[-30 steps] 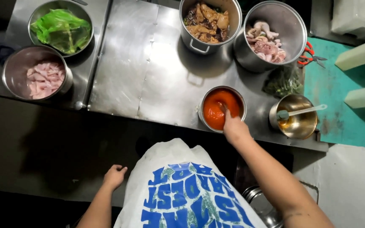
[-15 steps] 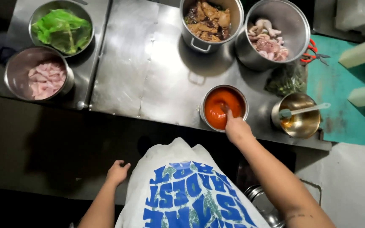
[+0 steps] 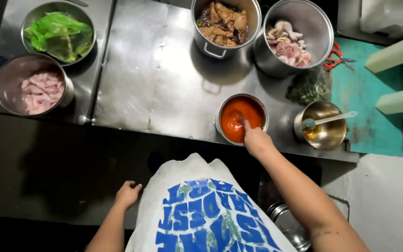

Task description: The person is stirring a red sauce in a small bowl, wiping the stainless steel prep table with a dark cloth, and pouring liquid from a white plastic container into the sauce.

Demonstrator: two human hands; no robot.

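Note:
A small steel bowl of orange-red sauce (image 3: 239,116) stands near the front edge of the steel counter (image 3: 164,84). My right hand (image 3: 256,140) reaches over the bowl's near rim, fingers closed around a utensil handle that dips into the sauce; the utensil itself is mostly hidden. My left hand (image 3: 127,193) hangs below the counter beside my white shirt with blue print, fingers loosely apart, holding nothing.
A steel cup with a spoon (image 3: 320,126) sits right of the sauce. Behind stand a pot of brown cooked meat (image 3: 222,21) and a pot of raw meat (image 3: 290,42). At left are a bowl of green leaves (image 3: 59,32) and a bowl of pale raw meat (image 3: 33,88). Red scissors (image 3: 336,58) and herbs lie by a teal board.
My right hand stays at the sauce bowl, shifting slightly within it. My left hand has drifted a little to the right, still below the counter.

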